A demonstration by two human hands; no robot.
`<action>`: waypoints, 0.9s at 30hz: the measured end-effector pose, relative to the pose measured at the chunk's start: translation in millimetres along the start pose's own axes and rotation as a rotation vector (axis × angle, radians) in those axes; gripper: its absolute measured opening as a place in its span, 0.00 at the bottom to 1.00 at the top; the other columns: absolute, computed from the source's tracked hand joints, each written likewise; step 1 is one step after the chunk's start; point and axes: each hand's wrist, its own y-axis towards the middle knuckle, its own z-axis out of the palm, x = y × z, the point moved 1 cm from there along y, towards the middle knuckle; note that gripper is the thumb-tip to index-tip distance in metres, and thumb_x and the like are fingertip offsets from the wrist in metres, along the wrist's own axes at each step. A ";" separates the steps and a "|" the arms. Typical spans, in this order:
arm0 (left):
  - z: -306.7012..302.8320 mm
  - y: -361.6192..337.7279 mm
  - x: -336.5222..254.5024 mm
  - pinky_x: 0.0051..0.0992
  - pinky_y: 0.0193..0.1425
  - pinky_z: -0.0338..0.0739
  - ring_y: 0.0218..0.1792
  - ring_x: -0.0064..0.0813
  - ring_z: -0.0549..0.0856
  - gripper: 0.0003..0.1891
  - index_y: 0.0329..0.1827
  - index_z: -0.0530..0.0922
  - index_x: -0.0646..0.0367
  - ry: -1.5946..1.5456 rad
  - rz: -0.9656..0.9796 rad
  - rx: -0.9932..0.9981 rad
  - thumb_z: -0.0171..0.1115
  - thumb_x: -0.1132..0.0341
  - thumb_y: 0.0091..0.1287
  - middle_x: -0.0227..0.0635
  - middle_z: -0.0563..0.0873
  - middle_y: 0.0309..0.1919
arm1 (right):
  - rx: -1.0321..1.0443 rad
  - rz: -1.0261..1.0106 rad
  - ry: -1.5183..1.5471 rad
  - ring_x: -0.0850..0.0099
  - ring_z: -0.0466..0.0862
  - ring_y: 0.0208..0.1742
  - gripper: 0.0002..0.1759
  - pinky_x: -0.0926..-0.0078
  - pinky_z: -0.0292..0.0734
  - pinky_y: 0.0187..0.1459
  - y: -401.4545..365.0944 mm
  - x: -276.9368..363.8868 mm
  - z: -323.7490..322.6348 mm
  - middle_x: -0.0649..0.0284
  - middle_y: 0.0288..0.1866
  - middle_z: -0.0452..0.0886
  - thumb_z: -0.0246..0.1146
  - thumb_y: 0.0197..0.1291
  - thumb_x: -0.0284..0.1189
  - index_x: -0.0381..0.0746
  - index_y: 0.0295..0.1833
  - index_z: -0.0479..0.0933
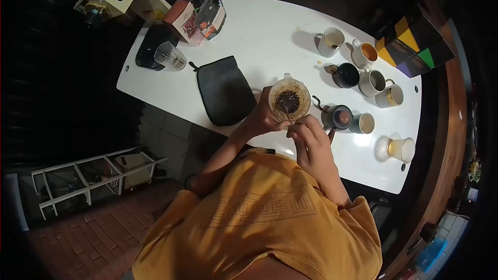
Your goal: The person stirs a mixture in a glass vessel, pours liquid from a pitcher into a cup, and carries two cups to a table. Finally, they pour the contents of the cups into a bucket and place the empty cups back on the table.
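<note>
My left hand (263, 118) is curled around the near left side of the glass dripper (289, 98), thumb and fingers pressed against its wall. The dripper stands on the white bench (259, 36), close to the near edge, and it holds a dark bed of wet coffee grounds (289, 101).

My right hand (310, 140) sits just on my side of the dripper, slightly to its right. Its fingers are bunched together and pinch the upper end of a thin metal stirrer (286, 112). The stirrer slants up and away from that hand, over the rim, and its tip sits in the grounds. So the dripper lies between my two hands, touched by the left and reached by the right only through the stirrer.

Just right of the dripper stands a small dark kettle (338, 117) with a curved spout pointing toward the dripper. A cup (365, 123) stands against its right side. More cups (371, 67) are clustered farther back on the right, and a single glass of pale drink (402, 149) stands near the right end.

To the left of the dripper lies a black pouch (224, 89), flat on the bench. Beyond it, at the far left corner, a clear measuring glass (170, 56) rests on a black scale (150, 46), beside some coffee bags (211, 15).
</note>
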 end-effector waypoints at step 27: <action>-2.9 -0.7 -5.4 0.36 0.68 0.70 0.64 0.39 0.73 0.48 0.70 0.55 0.64 0.074 -0.055 0.006 0.77 0.62 0.51 0.44 0.68 0.59 | -0.129 0.026 0.005 0.54 0.76 0.37 0.08 0.61 0.72 0.40 0.0 1.1 -4.2 0.55 0.36 0.72 0.61 0.54 0.15 0.34 0.40 0.77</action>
